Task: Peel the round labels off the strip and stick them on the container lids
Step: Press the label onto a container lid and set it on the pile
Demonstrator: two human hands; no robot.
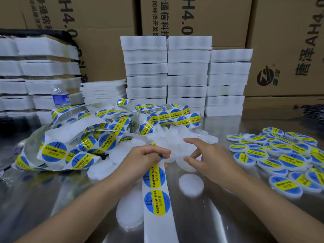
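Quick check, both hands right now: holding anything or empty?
Left hand: grip closed on the label strip, pinching it near its top.
Right hand: open, fingers spread over the blank white lids, gripping nothing.

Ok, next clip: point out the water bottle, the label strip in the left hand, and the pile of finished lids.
water bottle (60,99): head view, on its blue wrapper.
label strip (157,202): head view, on the lower round label.
left hand (145,157): head view, back of the hand.
finished lids (291,160): head view, on one labelled lid.
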